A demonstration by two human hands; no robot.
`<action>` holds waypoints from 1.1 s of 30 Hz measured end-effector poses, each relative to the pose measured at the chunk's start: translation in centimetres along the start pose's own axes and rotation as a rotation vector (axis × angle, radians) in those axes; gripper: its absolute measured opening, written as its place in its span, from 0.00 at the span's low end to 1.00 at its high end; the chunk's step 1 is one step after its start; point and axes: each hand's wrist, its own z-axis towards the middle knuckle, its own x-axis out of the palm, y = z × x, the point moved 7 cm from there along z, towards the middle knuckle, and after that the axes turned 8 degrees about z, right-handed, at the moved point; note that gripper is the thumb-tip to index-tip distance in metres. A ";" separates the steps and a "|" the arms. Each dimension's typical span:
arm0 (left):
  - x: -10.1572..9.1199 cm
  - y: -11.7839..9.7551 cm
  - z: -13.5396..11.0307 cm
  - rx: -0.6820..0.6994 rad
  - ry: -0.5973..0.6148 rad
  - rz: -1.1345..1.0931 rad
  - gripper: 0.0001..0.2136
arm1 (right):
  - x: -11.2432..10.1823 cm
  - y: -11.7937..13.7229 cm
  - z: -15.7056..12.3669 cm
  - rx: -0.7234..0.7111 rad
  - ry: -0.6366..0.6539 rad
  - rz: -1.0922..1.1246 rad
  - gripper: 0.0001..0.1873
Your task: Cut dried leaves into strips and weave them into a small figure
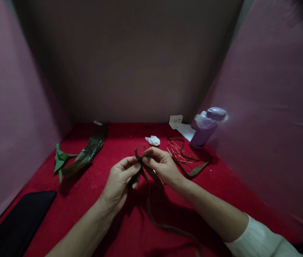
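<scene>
Both hands meet over the middle of the table, pinching a dark olive-brown leaf strip (149, 200) that looks folded or knotted between the fingertips. My left hand (119, 180) is closed on the lower left of the folded part. Closed too, my right hand (162, 165) pinches it from the upper right, thumb and index together. A small loop of the strip curls up above the fingers. One long tail hangs below the hands and trails along the table toward the lower right. The fingers partly hide the fold.
On the left lie a folded green leaf figure (60, 160), a dark glossy bundle of leaves (91, 151) and a black flat case (20, 223). Crumpled white tissue (152, 140), thin sticks (179, 153), loose strips (194, 172), white cards (185, 130) and a purple bottle (204, 135) lie beyond.
</scene>
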 end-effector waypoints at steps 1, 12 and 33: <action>0.0 -0.2 -0.1 0.026 -0.004 0.046 0.11 | 0.1 0.0 0.0 0.020 0.021 0.009 0.13; -0.5 -0.9 -0.3 0.125 -0.081 0.173 0.10 | 0.0 -0.9 -0.6 0.118 -0.031 0.069 0.16; -0.8 -0.6 -0.1 0.103 -0.105 0.048 0.10 | -0.4 -1.4 -1.0 0.244 -0.161 0.154 0.17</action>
